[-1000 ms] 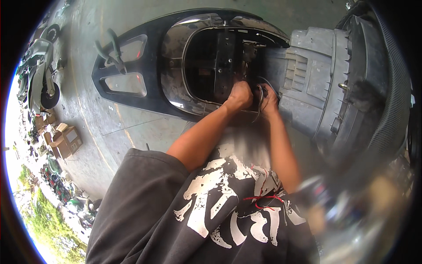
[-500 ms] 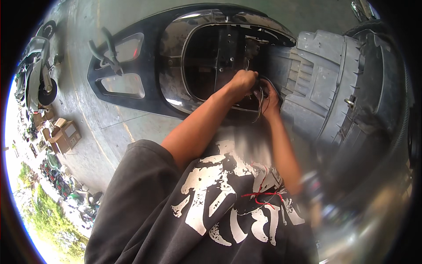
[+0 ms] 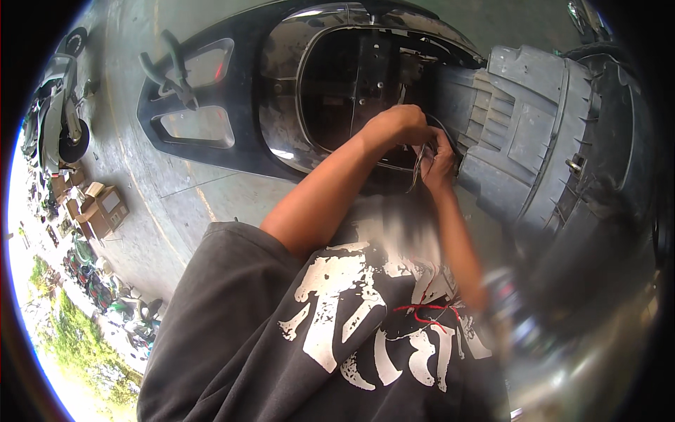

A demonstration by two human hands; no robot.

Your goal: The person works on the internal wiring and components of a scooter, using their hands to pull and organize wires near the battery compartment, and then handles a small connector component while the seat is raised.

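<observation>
My left hand (image 3: 404,123) is closed at the right side of a dark oval opening (image 3: 327,91) in a black scooter body (image 3: 249,70), meeting my right hand (image 3: 439,158), whose fingers are bent round thin dark wires (image 3: 416,176). What the left fingers grip is hidden behind them. The wires dangle below both hands near the opening's lower right rim. Pliers with grey-green handles (image 3: 179,81) lie across the cut-out tail of the body, at left. Grey ribbed plastic housing (image 3: 524,119) adjoins the hands on the right.
A concrete floor (image 3: 140,190) surrounds the scooter. Along the left side are another scooter (image 3: 63,119), cardboard boxes (image 3: 98,207) and a row of parked vehicles or parts (image 3: 105,295), with greenery in bright light beyond. A blurred dark shape fills the lower right.
My left hand has moved upward and to the right, closer over the right hand's fingertips. The scooter and pliers appear slightly shifted in the picture as the head view moved.
</observation>
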